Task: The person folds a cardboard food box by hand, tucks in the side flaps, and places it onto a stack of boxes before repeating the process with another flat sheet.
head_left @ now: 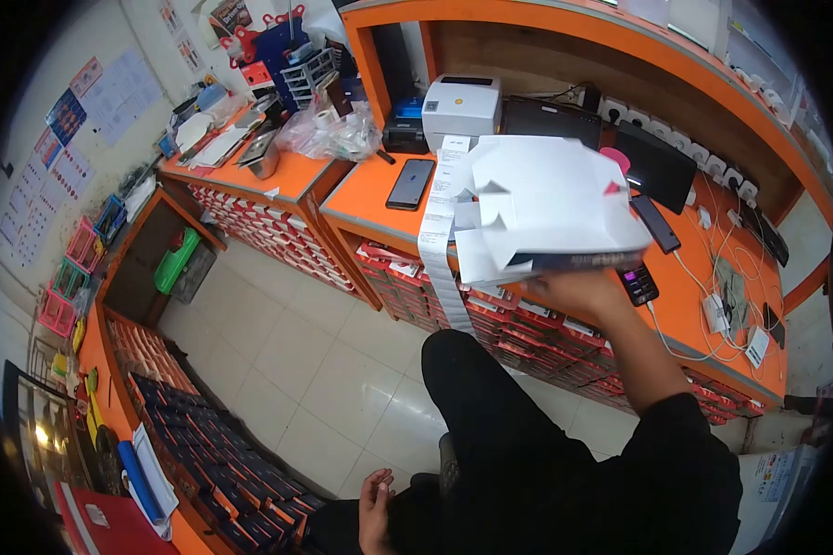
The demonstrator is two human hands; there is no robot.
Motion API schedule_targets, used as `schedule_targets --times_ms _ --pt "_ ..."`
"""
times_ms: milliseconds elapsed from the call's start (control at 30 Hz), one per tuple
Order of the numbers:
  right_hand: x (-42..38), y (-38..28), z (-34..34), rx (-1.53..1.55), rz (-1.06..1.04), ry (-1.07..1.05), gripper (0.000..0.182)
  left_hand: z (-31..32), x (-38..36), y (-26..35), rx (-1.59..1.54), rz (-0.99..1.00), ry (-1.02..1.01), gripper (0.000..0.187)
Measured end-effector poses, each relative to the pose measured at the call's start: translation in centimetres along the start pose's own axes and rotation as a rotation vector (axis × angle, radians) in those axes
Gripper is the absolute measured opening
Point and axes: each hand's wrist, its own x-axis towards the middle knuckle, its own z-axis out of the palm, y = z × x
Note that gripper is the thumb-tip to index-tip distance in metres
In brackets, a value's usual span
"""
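My right hand (578,289) grips the near lower edge of a white cardboard box (551,194) with loose flaps on its left and a dark printed side. The box is held over the orange counter (379,217), and my fingers are partly hidden beneath it. A long printed paper strip (438,213) comes down from the white label printer (463,109) and hangs over the counter's front edge, just left of the box. Low beside my leg, my left hand (376,511) hangs with its fingers loosely bent and nothing visible in them.
Phones lie on the counter, one (411,184) left of the paper strip and another (639,285) near my right hand. White cables (713,296) tangle at the right. Behind the box stands a dark laptop (655,165). Red-fronted drawers (403,287) fill the counter's underside.
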Motion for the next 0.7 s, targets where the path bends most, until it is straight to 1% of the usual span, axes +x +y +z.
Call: schedule_targets --times_ms 33,67,133,200,233,267,300,333,367,400,433,467,533,567,600,633,667,700 --pt "-2.6 -2.2 -1.1 -0.05 0.133 -0.145 0.062 0.3 0.2 0.2 0.003 0.01 0.0 0.041" --pt "-4.3 -1.9 0.0 -0.106 -0.012 -0.067 0.063 0.5 0.6 0.1 0.008 0.013 -0.005 0.041" --pt "-6.8 -1.9 0.1 -0.158 -0.15 0.009 0.064 0.9 1.5 -0.3 -0.002 -0.014 0.001 0.042" --pt "-9.0 -2.5 -1.3 0.131 -0.32 -0.196 0.07 1.4 2.1 -0.1 0.004 -0.012 -0.004 0.04" --pt "-8.5 -1.3 -0.3 0.136 -0.313 -0.194 0.07 1.9 2.5 0.0 0.005 -0.009 -0.005 0.04" --pt "-7.5 0.7 1.4 0.242 -0.439 -0.226 0.073 2.7 2.9 0.2 0.01 -0.012 -0.013 0.04" --pt "-7.2 1.9 2.4 0.348 -0.567 -0.255 0.077 3.9 3.6 0.6 0.149 0.17 0.063 0.046" --pt "-7.4 1.7 1.8 0.5 -0.394 -0.412 0.082 5.2 4.1 1.5 0.287 0.354 0.14 0.054" --pt "-7.1 2.5 2.7 0.504 -0.392 -0.408 0.082 7.2 4.7 4.0 0.401 0.538 0.148 0.064" --pt "-6.2 3.9 4.4 0.479 -0.342 -0.39 0.087 9.6 5.1 7.4 0.51 0.723 0.159 0.075" --pt "-5.8 4.9 5.7 0.454 -0.291 -0.372 0.093 11.7 5.5 10.7 0.652 0.873 0.148 0.082" --pt "-6.2 5.1 6.4 0.306 -0.359 -0.187 0.094 13.8 6.2 13.5 0.794 1.022 0.13 0.088" --pt "-7.5 4.4 6.7 0.346 -0.295 -0.139 0.08 18.4 8.5 17.9 0.759 1.202 -0.05 0.085" --pt "-8.3 3.9 6.3 0.343 -0.259 -0.121 0.073 20.5 9.5 19.5 0.756 1.214 -0.075 0.085" --pt "-8.3 4.9 7.5 0.353 -0.241 -0.102 0.073 22.4 10.6 21.0 0.883 1.306 -0.135 0.072" --pt "-7.4 6.2 9.8 0.216 -0.41 0.089 0.065 23.8 11.3 21.7 1.012 1.403 -0.194 0.059" --pt "-7.4 6.6 10.7 0.069 -0.571 0.28 0.058 24.6 12.0 21.8 1.011 1.426 -0.218 0.059" --pt "-7.7 7.1 11.3 0.074 -0.552 0.3 0.058 25.3 13.0 21.8 1.04 1.569 -0.288 0.045"
